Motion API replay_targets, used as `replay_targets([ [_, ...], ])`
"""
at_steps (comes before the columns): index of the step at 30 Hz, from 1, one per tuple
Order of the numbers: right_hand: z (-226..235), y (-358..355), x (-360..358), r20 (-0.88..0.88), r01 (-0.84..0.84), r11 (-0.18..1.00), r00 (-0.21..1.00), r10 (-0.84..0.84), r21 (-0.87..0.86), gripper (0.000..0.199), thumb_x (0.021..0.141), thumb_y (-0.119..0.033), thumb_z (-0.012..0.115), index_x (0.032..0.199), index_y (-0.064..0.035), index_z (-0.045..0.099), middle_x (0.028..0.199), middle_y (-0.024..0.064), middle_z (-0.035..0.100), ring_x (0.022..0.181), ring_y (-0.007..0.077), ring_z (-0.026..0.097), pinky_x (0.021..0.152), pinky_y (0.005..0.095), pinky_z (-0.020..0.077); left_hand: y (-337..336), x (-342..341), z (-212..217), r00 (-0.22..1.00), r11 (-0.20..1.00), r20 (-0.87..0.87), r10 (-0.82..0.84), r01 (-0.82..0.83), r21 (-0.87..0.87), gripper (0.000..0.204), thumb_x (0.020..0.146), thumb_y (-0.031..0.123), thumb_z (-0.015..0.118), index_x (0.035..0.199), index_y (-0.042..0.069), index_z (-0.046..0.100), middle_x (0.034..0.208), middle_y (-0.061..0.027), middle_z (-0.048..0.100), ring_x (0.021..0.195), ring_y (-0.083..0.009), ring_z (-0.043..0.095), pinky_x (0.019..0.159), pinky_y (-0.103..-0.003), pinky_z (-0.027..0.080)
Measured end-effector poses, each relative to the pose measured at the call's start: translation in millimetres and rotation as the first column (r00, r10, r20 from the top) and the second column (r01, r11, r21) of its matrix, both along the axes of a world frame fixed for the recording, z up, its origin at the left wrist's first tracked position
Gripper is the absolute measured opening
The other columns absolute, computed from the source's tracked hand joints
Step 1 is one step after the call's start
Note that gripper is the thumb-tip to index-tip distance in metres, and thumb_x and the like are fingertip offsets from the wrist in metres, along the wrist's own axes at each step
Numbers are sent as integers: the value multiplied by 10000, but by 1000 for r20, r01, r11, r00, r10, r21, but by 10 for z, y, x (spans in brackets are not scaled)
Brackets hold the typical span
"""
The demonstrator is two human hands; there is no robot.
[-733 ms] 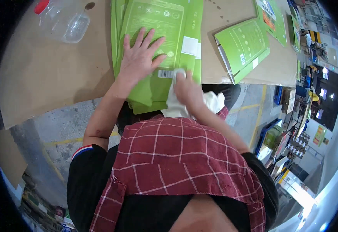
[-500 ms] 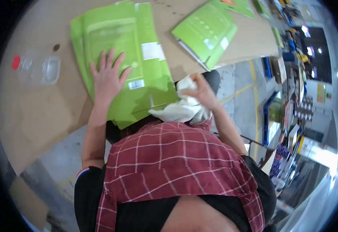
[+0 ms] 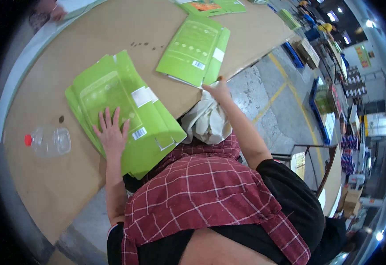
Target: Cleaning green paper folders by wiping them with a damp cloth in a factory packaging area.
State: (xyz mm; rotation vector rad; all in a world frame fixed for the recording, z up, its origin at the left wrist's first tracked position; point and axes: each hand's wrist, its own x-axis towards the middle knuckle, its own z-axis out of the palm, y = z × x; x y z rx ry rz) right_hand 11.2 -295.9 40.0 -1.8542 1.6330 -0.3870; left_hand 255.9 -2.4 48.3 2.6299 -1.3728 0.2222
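Observation:
A stack of flattened green cartons [image 3: 113, 92] lies near the table's front edge. My left hand [image 3: 112, 134] rests flat on its top carton with the fingers spread. At the table edge right of the stack, my right hand [image 3: 219, 93] grips an off-white cloth [image 3: 208, 121], which hangs bunched below it against my lap. Part of the grip is hidden. Just beyond my right hand's fingertips is the near corner of a second green carton stack [image 3: 191, 51].
A clear plastic bottle with a red cap [image 3: 51, 141] lies on the brown tabletop [image 3: 47, 190] at left. More green cartons [image 3: 210, 6] lie at the far side. Another person's hand [image 3: 58, 13] shows at the far left. A metal-framed stand [image 3: 321, 172] is at right.
My head view has shifted, bringing the far table edge and another person's hand into sight. My right hand has moved with the cloth toward the second carton stack. My left hand stays on the cartons.

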Motion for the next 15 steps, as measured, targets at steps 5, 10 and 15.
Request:
replay_targets([
  [5,-199,-173,-278,270,129,992,955,-124,2,726,566,-246,763,1145,-36,379,1046,200,538,961,311,531,813,358,429,-188,111,-60,994,995,72,-84,80,61,520,828,449,427,1283,211,346,1349,-121,280,1245,-309,243,967,-558,166],
  [10,-72,24,-93,375,-9,983,925,-61,182,654,523,-259,765,1065,-48,465,1009,178,555,918,289,546,775,358,444,-9,468,188,941,953,-203,-270,292,85,493,842,365,477,1256,114,388,1281,-175,354,1211,-327,285,977,-433,257],
  [15,-145,49,-213,493,77,978,854,-166,196,677,568,-302,720,1103,-15,421,991,186,561,928,295,550,776,342,443,-926,666,626,907,908,-146,-394,409,93,450,841,281,506,1178,-9,436,1217,-197,411,1147,-334,360,966,-393,281],
])
